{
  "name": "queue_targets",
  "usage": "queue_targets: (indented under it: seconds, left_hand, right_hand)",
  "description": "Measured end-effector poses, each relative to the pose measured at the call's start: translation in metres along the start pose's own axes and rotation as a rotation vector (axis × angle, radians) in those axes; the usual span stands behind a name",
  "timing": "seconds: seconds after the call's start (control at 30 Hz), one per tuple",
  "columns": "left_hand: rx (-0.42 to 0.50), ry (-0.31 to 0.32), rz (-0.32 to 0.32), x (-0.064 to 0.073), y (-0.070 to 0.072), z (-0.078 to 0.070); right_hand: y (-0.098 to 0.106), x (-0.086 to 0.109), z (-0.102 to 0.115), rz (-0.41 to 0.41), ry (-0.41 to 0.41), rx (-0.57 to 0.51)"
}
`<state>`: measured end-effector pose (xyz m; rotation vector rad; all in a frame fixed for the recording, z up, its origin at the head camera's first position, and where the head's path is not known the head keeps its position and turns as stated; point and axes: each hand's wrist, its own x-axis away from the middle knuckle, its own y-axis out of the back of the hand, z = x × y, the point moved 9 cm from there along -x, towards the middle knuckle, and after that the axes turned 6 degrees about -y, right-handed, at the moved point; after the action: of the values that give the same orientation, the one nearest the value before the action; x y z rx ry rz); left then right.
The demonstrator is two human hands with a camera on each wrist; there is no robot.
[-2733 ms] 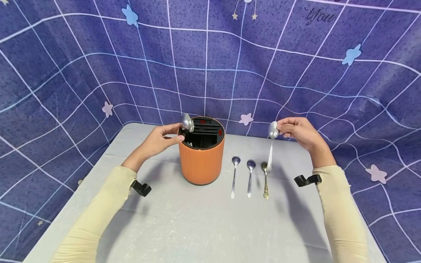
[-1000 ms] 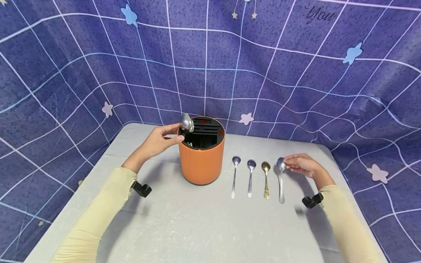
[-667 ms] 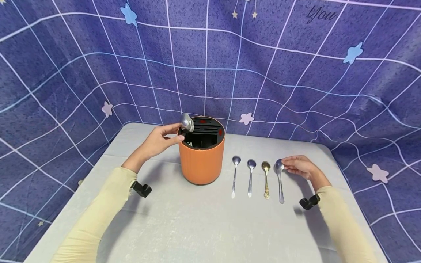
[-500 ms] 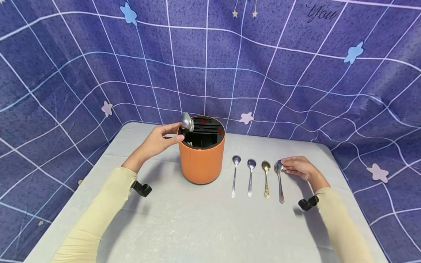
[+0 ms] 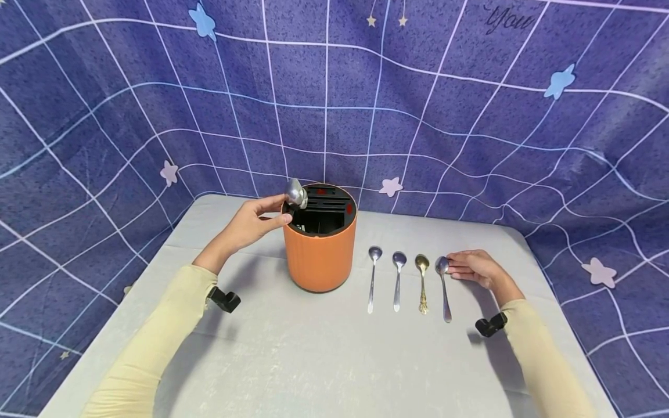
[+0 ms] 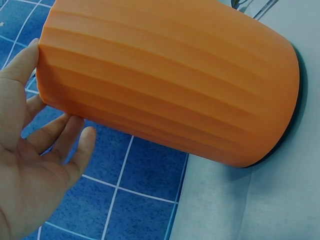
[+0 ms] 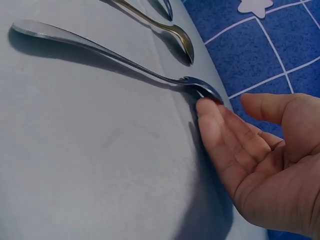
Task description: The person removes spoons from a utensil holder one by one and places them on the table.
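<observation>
Cream sleeves [image 5: 141, 348] cover both of the person's forearms, and a black clip [image 5: 223, 300] juts from each wrist, above a pale grey cloth [image 5: 334, 360]. Just past the right cuff I see the right hand [image 5: 475, 268] low over the cloth, opened out, fingers nearly straight and thumb held apart. It has hold of nothing; its fingertips just meet the bowl of a plain silver spoon [image 5: 445, 292], which lies immediately to that hand's left, handle pointing back toward the person. Next along, going from the right hand toward the left, lie a gold-coloured spoon [image 5: 423, 287] with an ornate handle, a second silver spoon [image 5: 398, 278] and a third silver spoon [image 5: 373, 278], all apart from one another, bowls facing away from the person.

Slightly farther off, the left hand [image 5: 253, 223] is about half open, its thumb and fingers spread and resting against the rim of an orange holder [image 5: 319, 261], which stands upright between the two hands. Right by those fingertips, spoon bowls [image 5: 295, 193] stick up from the holder's slotted black top [image 5: 329, 204]. Behind both hands hangs a blue-purple curtain [image 5: 418, 104] with grid lines and stars.
</observation>
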<state>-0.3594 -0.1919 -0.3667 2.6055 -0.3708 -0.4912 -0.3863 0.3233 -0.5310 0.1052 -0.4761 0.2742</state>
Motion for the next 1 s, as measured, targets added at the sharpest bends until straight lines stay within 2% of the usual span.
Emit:
queue_targets:
  seconds: [0.37,0.53,0.77,1.0]
  left_hand:
    - [-0.017,-0.016,-0.007,-0.001,0.001,0.0]
    - [-0.008,-0.007,-0.001,-0.001,0.0,0.001]
    - [-0.004,-0.017,0.001,0.0,0.0,0.001]
    - [0.015,-0.01,-0.007,0.0,0.0,-0.001]
  right_hand:
    - [0.001,0.014,0.013,-0.001,-0.026,0.244]
    - [0.005,0.02,0.026,-0.017,-0.016,0.333]
    - [-0.005,0.033,0.068,-0.048,0.062,0.445]
    - [-0.041,0.05,0.128,-0.103,0.159,0.511]
